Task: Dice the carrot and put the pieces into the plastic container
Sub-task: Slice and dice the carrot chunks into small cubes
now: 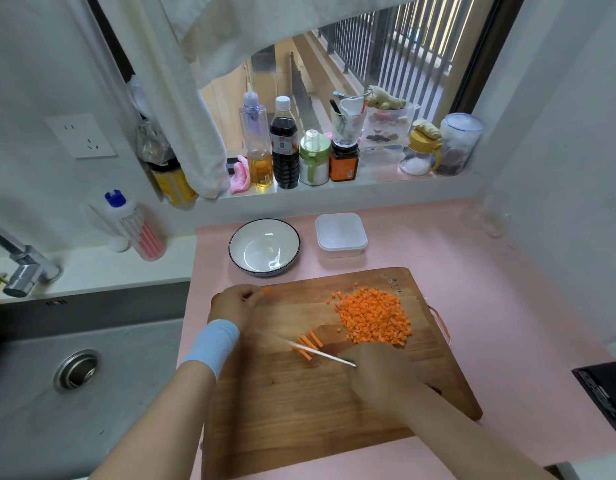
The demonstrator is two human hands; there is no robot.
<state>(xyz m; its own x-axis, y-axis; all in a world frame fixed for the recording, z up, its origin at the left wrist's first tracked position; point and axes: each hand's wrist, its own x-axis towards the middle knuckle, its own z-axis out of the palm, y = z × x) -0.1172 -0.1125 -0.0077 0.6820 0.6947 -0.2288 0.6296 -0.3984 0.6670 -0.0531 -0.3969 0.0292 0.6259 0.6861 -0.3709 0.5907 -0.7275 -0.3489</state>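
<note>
A heap of diced carrot (pixel 374 320) lies on the right part of the wooden cutting board (pixel 299 410). A few carrot sticks (pixel 308 344) lie at the board's middle, under the knife blade (pixel 310 349). My right hand (pixel 379 372) grips the knife handle just right of the sticks. My left hand (pixel 239 303), with a blue wristband, is at the board's far left corner, its fingers curled round a small carrot piece (pixel 266 290). The plastic container (pixel 341 235), lid on, stands behind the board.
A white bowl (pixel 265 247) with a dark rim stands left of the container. A sink (pixel 78 372) and tap (pixel 22 268) lie to the left. Bottles and jars (pixel 286 147) line the window sill. A black appliance (pixel 608 400) sits at the right edge.
</note>
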